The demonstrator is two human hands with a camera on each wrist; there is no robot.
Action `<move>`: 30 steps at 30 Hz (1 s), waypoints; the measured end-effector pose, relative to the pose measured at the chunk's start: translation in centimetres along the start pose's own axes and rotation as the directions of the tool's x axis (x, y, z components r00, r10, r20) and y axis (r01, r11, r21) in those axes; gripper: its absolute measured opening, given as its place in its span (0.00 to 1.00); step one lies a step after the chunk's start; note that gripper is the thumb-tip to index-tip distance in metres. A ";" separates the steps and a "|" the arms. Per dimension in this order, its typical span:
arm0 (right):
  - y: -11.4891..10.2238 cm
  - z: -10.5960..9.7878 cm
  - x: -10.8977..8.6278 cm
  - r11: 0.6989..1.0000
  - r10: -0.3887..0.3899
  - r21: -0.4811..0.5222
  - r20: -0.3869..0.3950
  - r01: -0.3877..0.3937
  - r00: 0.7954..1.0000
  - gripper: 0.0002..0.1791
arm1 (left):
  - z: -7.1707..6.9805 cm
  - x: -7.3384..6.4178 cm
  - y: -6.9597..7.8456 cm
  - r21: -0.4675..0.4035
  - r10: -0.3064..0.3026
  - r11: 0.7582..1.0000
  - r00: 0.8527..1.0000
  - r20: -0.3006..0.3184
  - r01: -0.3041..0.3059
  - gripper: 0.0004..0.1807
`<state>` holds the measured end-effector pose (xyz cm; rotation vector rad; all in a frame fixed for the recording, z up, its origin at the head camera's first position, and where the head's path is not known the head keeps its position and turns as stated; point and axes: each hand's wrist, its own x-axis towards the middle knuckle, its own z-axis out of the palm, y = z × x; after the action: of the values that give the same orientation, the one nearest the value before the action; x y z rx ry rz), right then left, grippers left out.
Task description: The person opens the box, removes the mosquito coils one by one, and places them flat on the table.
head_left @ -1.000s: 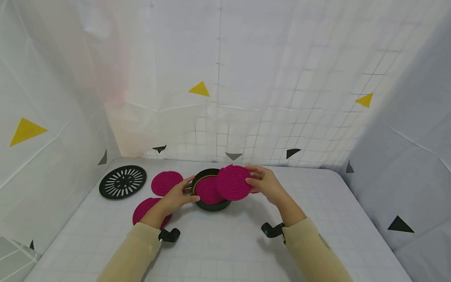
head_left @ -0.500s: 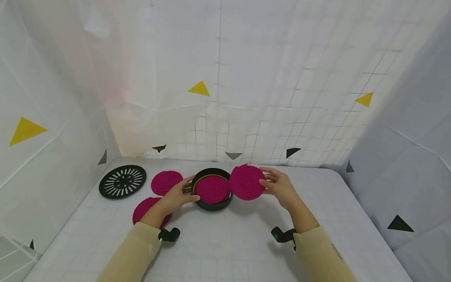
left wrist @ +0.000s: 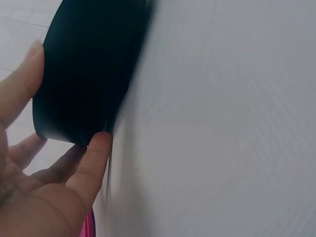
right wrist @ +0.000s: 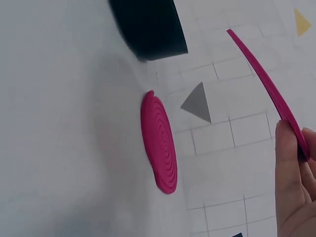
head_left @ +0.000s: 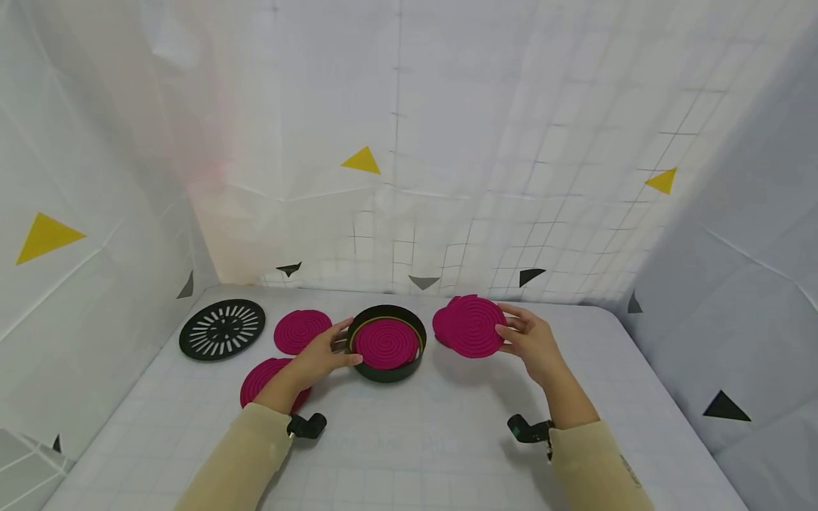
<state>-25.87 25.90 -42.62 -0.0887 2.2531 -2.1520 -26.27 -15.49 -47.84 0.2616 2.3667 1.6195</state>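
Note:
My left hand (head_left: 319, 360) holds the side of a round dark green container (head_left: 387, 376), thumb and fingers against its wall (left wrist: 84, 74) in the left wrist view. Inside it lies a magenta spiral coaster (head_left: 385, 343), with a thin yellowish line around it. To its right, my right hand (head_left: 533, 346) pinches another magenta spiral coaster (head_left: 474, 326) by the edge. That coaster is raised above the table, seen edge-on as a thin strip in the right wrist view. Behind and below it, a further magenta coaster (right wrist: 160, 143) lies on the table, partly hidden in the head view.
Left of the container are two more magenta coasters, a far one (head_left: 300, 331) and a near one (head_left: 260, 380) partly under my left forearm. A black slotted disc (head_left: 223, 330) lies at the table's far left. White sheet walls surround the table (head_left: 396, 454).
My right hand has carried its coaster rightward from over the container, uncovering the container's right rim. The left hand and the container have stayed in place.

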 end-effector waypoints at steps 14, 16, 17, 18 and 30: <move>1.2 -2.9 -0.2 0.999 0.016 -0.039 -0.140 -0.022 0.990 0.32 | -0.1 0.5 -0.8 -0.001 -0.004 1.000 1.000 0.002 0.004 0.51; 1.4 -3.1 -0.1 0.999 0.025 -0.031 -0.161 -0.030 0.987 0.32 | -0.1 0.5 -0.9 -0.001 -0.005 1.000 1.000 -0.003 0.005 0.51; 1.5 -3.3 -0.1 0.999 0.032 -0.023 -0.170 -0.036 0.985 0.32 | -0.1 0.5 -0.9 -0.002 -0.009 1.000 1.000 -0.005 0.009 0.51; 1.6 -3.4 0.0 0.999 0.036 -0.021 -0.177 -0.040 0.984 0.33 | -0.1 0.5 -0.9 -0.005 -0.012 1.000 1.000 -0.006 0.012 0.51; 2.7 -5.1 0.8 0.991 0.124 -0.004 -0.260 -0.130 0.958 0.33 | -0.2 0.4 -0.7 0.005 -0.010 1.000 1.000 0.005 0.010 0.52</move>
<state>-27.02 31.03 -45.04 0.3493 2.3376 -2.1838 -26.73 -15.78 -48.50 0.2533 2.3645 1.6073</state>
